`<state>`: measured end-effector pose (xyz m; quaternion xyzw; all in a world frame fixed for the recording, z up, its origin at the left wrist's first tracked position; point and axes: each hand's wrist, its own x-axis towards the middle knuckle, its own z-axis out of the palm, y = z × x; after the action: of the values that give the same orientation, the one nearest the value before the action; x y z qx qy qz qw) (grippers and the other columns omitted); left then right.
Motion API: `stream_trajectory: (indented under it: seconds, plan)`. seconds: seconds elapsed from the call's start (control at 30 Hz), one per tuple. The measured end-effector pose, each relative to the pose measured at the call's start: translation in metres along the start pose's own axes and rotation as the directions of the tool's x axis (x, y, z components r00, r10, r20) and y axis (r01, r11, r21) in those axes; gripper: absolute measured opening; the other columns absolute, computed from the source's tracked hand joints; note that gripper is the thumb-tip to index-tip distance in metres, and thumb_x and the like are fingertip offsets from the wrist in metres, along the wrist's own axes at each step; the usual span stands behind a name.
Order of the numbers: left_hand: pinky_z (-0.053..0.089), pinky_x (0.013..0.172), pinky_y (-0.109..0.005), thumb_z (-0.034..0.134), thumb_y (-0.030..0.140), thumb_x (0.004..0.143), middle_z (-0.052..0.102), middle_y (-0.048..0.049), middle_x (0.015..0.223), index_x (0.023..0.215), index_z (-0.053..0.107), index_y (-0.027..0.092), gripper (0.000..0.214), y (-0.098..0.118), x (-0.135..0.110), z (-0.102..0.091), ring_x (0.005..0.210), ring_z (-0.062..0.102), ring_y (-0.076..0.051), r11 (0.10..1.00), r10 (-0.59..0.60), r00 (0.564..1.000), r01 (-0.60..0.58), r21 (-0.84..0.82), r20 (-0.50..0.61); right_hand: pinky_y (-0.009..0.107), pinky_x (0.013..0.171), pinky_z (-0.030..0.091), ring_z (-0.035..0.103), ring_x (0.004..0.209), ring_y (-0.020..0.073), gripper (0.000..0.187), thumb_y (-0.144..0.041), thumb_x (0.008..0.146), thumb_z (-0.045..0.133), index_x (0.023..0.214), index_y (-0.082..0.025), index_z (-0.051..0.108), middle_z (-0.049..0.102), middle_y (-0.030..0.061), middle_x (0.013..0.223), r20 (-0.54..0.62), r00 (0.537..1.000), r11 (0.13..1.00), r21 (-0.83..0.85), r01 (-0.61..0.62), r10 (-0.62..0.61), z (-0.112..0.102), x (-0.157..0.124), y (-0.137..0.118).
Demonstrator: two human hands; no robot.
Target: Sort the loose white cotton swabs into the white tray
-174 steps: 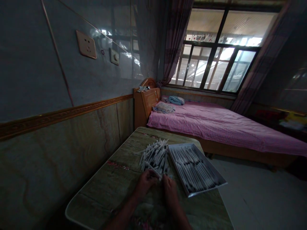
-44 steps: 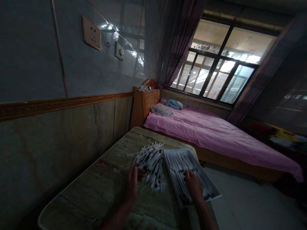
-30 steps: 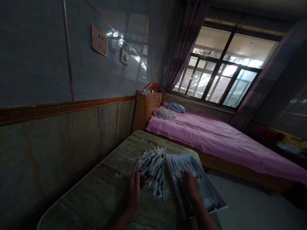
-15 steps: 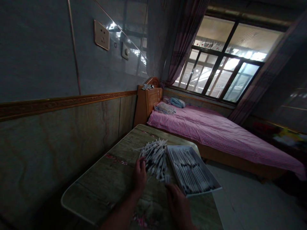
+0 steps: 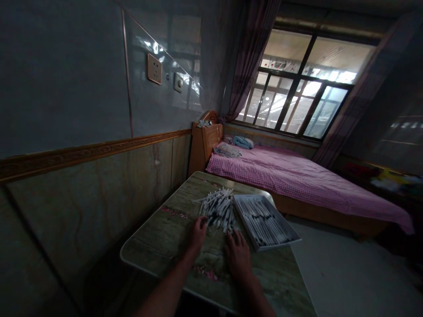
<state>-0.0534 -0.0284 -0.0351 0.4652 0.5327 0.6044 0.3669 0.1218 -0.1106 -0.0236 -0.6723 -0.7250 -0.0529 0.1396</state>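
Observation:
A loose pile of slim white pen-like sticks (image 5: 218, 207) with dark ends lies on the small table (image 5: 158, 240). My left hand (image 5: 197, 234) is at the pile's near left edge, fingers curled together around a small dark end; what they grip is too dim to make out. Palm down, my right hand (image 5: 238, 253) rests at the pile's near right side. Its fingers are stretched forward, fingertips touching or just beside the nearest sticks. Right of the pile stands a shallow white tray (image 5: 276, 247) holding similar sticks in neat lengthwise rows, dark ends meeting around its middle.
Beyond the table is a bed (image 5: 280, 169) with a pink checked cover and a wooden headboard (image 5: 207, 143). A tiled wall (image 5: 82, 193) runs along the left. Pale floor (image 5: 325, 264) shows to the right.
My right hand has moved forward to the pile's near edge, and its fingers have straightened; the blurred sticks at its fingertips are no longer seen there. My left hand stays by the pile. The view has shifted left.

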Motion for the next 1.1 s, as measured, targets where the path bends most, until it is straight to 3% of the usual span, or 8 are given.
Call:
stream_trajectory:
  seconds: [0.33, 0.6, 0.87, 1.1]
  plan:
    - [0.051, 0.088, -0.038, 0.056, 0.013, 0.065, 0.074, -0.0086, 0.087, 0.083, 0.067, 0.017, 0.021, 0.002, 0.000, 0.000, 0.088, 0.069, -0.024, 0.998, -0.004, 1.000, 0.005, -0.070, 0.023, 0.036, 0.107, 0.036, 0.046, 0.131, 0.0260, 0.045, -0.026, 0.094, 0.043, 0.136, -0.017, 0.055, 0.049, 0.0118, 0.146, -0.003, 0.993, 0.993, -0.017, -0.115, 0.115, -0.007, 0.001, -0.004]
    - [0.052, 0.085, -0.038, 0.059, 0.019, 0.064, 0.074, -0.0069, 0.084, 0.080, 0.067, 0.019, 0.018, 0.003, -0.002, 0.002, 0.086, 0.069, -0.024, 0.998, 0.001, 1.000, -0.001, -0.066, -0.001, 0.039, 0.111, 0.032, 0.041, 0.136, 0.0275, 0.045, -0.028, 0.094, 0.045, 0.137, -0.021, 0.055, 0.047, 0.0110, 0.148, -0.022, 0.999, 0.999, 0.002, -0.050, 0.050, -0.003, 0.001, -0.003]
    - [0.053, 0.084, -0.039, 0.060, 0.022, 0.064, 0.074, -0.0066, 0.083, 0.080, 0.068, 0.019, 0.017, 0.012, -0.004, -0.001, 0.085, 0.069, -0.025, 1.000, 0.018, 0.999, -0.017, -0.011, 0.030, 0.038, 0.111, 0.032, 0.044, 0.133, 0.0259, 0.041, -0.025, 0.094, 0.044, 0.131, -0.018, 0.059, 0.051, 0.0116, 0.143, -0.056, 0.994, 0.994, 0.063, -0.090, 0.093, -0.007, 0.000, -0.006]
    - [0.053, 0.084, -0.039, 0.061, 0.021, 0.066, 0.074, -0.0065, 0.082, 0.079, 0.067, 0.019, 0.015, 0.016, -0.008, -0.003, 0.085, 0.069, -0.026, 0.996, 0.053, 0.998, -0.055, 0.073, 0.031, 0.040, 0.113, 0.031, 0.037, 0.140, 0.0274, 0.048, -0.027, 0.093, 0.044, 0.139, -0.016, 0.052, 0.040, 0.0129, 0.152, -0.063, 0.982, 0.979, 0.108, -0.172, 0.179, -0.003, 0.011, -0.004]
